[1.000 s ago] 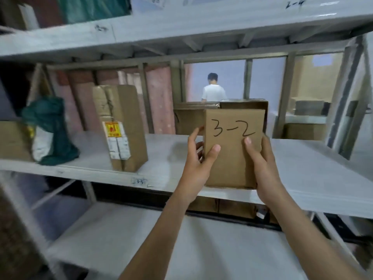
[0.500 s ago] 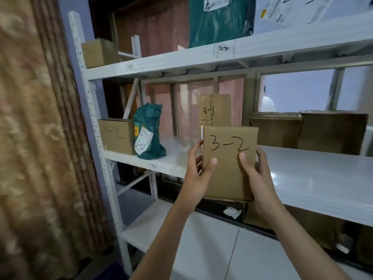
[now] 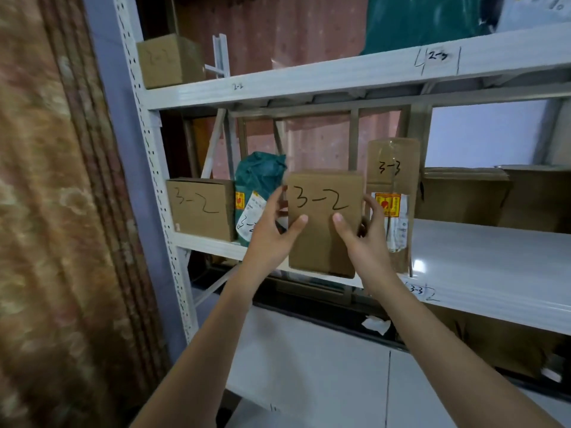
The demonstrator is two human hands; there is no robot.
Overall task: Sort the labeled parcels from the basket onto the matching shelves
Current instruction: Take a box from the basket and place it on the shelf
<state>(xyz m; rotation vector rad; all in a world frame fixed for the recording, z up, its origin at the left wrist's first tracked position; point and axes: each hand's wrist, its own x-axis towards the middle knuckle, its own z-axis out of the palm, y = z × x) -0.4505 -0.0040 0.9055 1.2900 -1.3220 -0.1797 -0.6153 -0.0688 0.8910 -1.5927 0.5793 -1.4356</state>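
— Hands?
— Left hand [image 3: 272, 233] and right hand [image 3: 363, 239], each grip clamped on the "3-2" box [image 3: 324, 230]
— Where?
— Held upright before the shelf [image 3: 494, 273], green bag [image 3: 256, 193] left of the grip

A brown cardboard parcel [image 3: 324, 223] marked "3-2" in black pen stands upright (label facing the camera) in front of the middle shelf [image 3: 482, 273], between the green bag parcel [image 3: 258, 186] and the tall "3-3" box [image 3: 392, 193].

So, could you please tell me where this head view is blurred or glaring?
Head view: the curtain at left is motion-smeared; the held box and its 3-2 marking read sharp; glare spots the white shelf at right; shelf lines bow from wide-angle distortion.
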